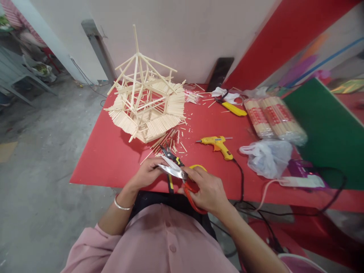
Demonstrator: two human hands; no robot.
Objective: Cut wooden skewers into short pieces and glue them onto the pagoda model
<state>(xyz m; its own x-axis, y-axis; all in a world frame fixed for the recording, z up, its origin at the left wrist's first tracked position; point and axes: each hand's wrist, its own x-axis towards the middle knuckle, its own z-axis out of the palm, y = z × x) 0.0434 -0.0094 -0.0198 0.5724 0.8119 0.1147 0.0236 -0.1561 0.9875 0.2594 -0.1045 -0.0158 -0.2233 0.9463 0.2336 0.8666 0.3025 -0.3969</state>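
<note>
My right hand (207, 188) is closed round the red handles of a pair of scissors (176, 172), whose silver blades are apart and point left. My left hand (148, 173) is closed at the blade tips, fingers pinched; what they hold, if anything, is too small to make out. Under the scissors, black and yellow pliers (170, 153) lie on the red table (96, 163), partly covered. Beyond my hands stands a pavilion-like model (148, 102) built of thin wooden sticks. Loose sticks and cut bits (166, 142) lie at its near right side.
A yellow glue gun (217, 144) lies right of the scissors, its black cord running off the front edge. Farther right are yellow-handled pliers (234, 109), packs of sticks (274, 117), a plastic bag (269, 157) and a green board (324, 132). A wall (176, 34) stands behind.
</note>
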